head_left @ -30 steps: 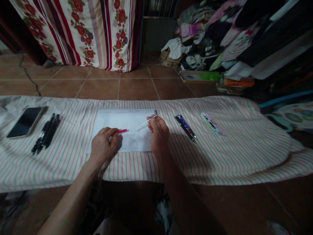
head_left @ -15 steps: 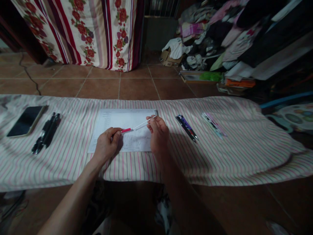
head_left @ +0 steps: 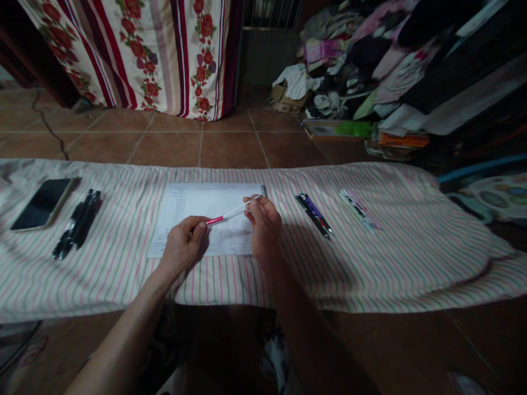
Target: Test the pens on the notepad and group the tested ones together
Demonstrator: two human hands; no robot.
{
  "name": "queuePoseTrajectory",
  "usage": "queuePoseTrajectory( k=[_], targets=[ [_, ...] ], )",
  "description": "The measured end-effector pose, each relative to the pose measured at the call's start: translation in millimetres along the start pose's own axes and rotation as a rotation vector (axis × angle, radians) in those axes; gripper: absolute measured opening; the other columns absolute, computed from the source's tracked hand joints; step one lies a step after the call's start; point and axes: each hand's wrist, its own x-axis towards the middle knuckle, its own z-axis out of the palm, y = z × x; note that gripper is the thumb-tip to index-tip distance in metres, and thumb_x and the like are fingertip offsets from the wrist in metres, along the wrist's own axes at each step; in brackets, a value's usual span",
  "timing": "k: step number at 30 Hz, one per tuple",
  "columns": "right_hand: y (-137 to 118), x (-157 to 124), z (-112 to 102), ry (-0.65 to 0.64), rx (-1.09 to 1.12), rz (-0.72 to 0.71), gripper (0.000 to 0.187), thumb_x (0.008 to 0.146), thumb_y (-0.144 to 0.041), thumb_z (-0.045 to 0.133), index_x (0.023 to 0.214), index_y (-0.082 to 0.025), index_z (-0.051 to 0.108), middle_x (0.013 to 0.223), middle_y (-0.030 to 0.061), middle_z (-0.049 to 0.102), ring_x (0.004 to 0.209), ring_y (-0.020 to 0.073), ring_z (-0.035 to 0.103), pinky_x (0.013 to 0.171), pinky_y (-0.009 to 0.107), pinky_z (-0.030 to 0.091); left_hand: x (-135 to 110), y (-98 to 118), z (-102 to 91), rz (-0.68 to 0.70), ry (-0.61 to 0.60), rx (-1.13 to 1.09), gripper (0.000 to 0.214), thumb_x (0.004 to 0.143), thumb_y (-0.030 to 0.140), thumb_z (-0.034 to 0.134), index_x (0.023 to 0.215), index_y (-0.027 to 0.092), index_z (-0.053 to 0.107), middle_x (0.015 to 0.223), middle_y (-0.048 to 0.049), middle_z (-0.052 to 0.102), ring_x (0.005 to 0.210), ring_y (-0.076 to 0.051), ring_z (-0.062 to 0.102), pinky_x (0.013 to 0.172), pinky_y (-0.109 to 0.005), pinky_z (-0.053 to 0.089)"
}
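Observation:
My left hand [head_left: 181,247] pinches a short pink pen barrel [head_left: 214,220] over a white printed sheet [head_left: 193,208]. A thin white refill [head_left: 237,209] is pinched in my right hand [head_left: 263,225], its near end meeting the tip of the pink barrel. Both hands hover just above the sheet, which lies on a pink-striped cloth [head_left: 370,258].
On the cloth, a dark phone [head_left: 41,203] and a bundle of black pens [head_left: 78,222] lie at the left; a blue-purple pen [head_left: 313,214] and a pale pen [head_left: 359,209] lie at the right. Behind are tiled floor, a floral curtain [head_left: 135,55] and a clothes pile [head_left: 362,60].
The pink barrel and the white refill were apart; my hands have moved together and the refill's end now meets the barrel's tip.

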Motion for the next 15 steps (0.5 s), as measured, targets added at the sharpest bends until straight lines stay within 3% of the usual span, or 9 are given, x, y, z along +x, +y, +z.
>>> queuePoseTrajectory(
  k=[15],
  targets=[
    [-6, -9, 4, -0.062, -0.032, 0.05, 0.019, 0.073, -0.035, 0.064, 0.084, -0.021, 0.06, 0.091, 0.0034, 0.072, 0.08, 0.0136, 0.062, 0.067, 0.025, 0.048, 0, 12, 4.4, -0.206, -0.006, -0.51, 0.027, 0.072, 0.039, 0.063, 0.085, 0.015, 0.068, 0.069, -0.0023, 0.067, 0.067, -0.014, 0.06, 0.068, -0.028, 0.046]
  ],
)
